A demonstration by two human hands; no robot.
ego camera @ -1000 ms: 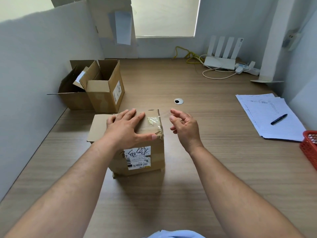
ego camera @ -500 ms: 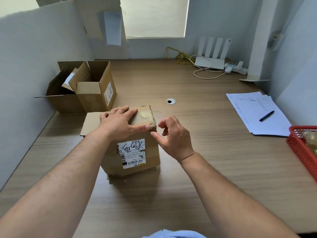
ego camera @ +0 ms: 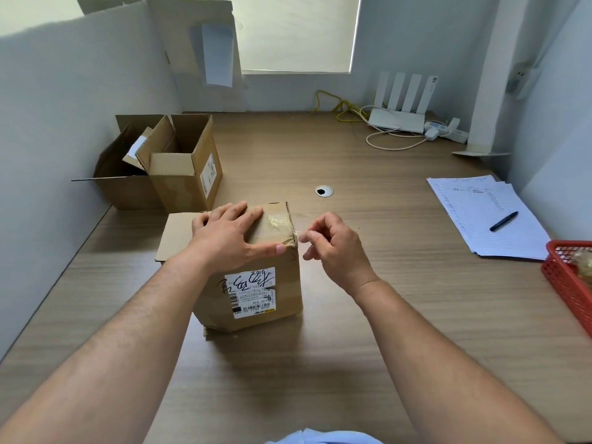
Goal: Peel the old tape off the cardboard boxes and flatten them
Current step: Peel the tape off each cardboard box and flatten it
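The thumb and forefinger tips [ego camera: 307, 234] of the right hand [ego camera: 336, 251] are closed in a fine pinch just off the box's top right edge, at about three o'clock from the lid. The other fingers curl loosely below. A thin clear strip seems to run from the pinch back to the corner, so I judge they hold the free end of the old tape [ego camera: 278, 221]. It is transparent, though, so I cannot be sure. The rest of the tape lies wrinkled and yellowish across the top, stuck down near that edge.

The left hand [ego camera: 229, 240] lies flat on the lid with its fingers straight and its thumb stretched along the near edge toward the taped corner. It grips nothing. It presses down, probably so the light cardboard box [ego camera: 256, 283] neither lifts nor slides under a sideways pull.

The box stands upright mid-desk [ego camera: 368, 331], its shipping label [ego camera: 253, 293] facing the person and one flap [ego camera: 177, 235] lying open at nine o'clock. At ten o'clock two open boxes [ego camera: 182, 168] stand touching each other against the partition, probably waiting their turn. A flat cardboard sheet [ego camera: 192, 49] leans on the wall at eleven. Well apart at three o'clock lie papers [ego camera: 474, 203] with a pen [ego camera: 503, 221] on them, and a red basket [ego camera: 563, 277] sits at four.
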